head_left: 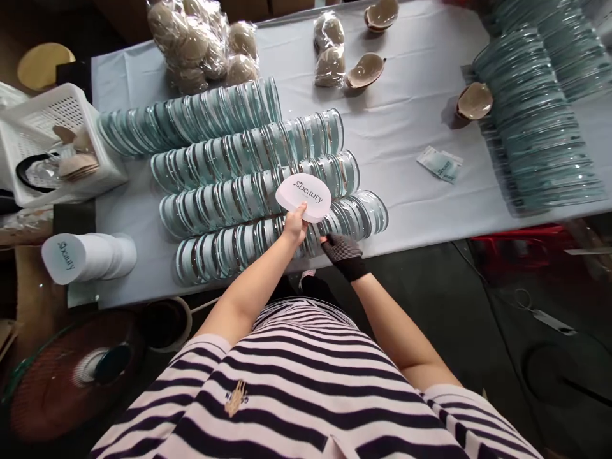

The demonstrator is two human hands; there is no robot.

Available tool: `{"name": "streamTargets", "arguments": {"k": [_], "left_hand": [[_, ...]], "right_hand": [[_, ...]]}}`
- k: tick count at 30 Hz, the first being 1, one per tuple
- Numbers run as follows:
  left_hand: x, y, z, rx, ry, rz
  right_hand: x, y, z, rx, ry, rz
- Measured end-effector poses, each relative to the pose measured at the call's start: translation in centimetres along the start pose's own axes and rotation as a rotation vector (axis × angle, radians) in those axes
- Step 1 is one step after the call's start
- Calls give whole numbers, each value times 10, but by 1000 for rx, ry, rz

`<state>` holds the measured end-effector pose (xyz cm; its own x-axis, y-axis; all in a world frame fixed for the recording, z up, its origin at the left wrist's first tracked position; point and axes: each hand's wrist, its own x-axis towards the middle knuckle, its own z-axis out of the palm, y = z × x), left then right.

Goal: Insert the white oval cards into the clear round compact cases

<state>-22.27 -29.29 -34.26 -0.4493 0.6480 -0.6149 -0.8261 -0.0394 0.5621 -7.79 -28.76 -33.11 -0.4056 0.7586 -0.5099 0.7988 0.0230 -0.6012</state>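
Head view: left hand (294,227) pinches white card (303,197); gloved right hand (342,253) touches clear cases (354,213) beside it.

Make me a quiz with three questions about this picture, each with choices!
1. Where is the white oval card printed "beauty"?
A. in the left hand
B. in the basket
C. on the floor

2. How many rows of clear round teal-rimmed cases lie before the person?
A. one
B. four
C. nine

3. The right hand is
A. bare
B. in a dark glove
C. out of view

Answers: 1 A, fingers grip the card's lower edge; 2 B, four overlapping rows on the table; 3 B, a dark glove covers it.
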Motion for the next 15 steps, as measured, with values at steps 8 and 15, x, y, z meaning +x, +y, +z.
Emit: {"name": "streamTargets", "arguments": {"k": [8, 15], "left_hand": [[-31, 48, -45, 250, -79, -81], [-26, 95, -76, 228, -100, -178]], "right_hand": [[2, -65, 4, -166, 415, -337], [-5, -87, 47, 85, 618, -3]]}}
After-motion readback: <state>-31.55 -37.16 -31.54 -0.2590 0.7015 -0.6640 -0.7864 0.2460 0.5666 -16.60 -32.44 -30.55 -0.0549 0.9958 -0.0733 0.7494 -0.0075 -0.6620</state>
